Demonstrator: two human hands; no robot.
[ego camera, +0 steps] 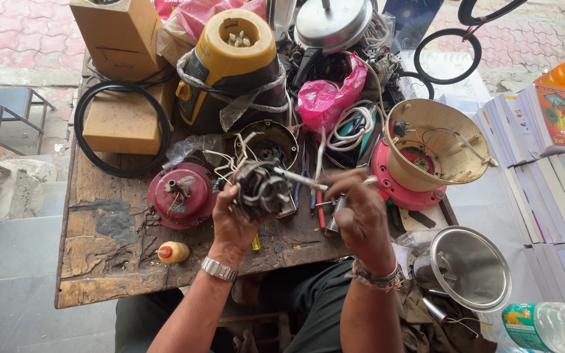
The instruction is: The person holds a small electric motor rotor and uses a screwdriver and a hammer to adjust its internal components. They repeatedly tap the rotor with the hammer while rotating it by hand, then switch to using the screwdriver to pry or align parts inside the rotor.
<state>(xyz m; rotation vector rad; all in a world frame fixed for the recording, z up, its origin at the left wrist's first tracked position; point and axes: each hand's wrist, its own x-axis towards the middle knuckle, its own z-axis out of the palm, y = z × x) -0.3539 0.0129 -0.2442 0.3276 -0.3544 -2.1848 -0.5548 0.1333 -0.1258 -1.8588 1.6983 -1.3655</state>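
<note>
At frame centre, the left hand (233, 219) is gripping the motor (261, 188); the right hand (361, 212) is pinching a tool (338, 210). Motor likely heavy, rigid; wires fragile—hold the core.

The desk (106, 261) is rough, cracked bare wood. Beside it, a steel jar (471, 268) gleams smooth. The red motor cover (181, 195) on the desk looks dull painted metal.

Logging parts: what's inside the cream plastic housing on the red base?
Inside the cream plastic housing: thin red and white wires and a small dark part. Its near wall hides the lower interior.
</note>
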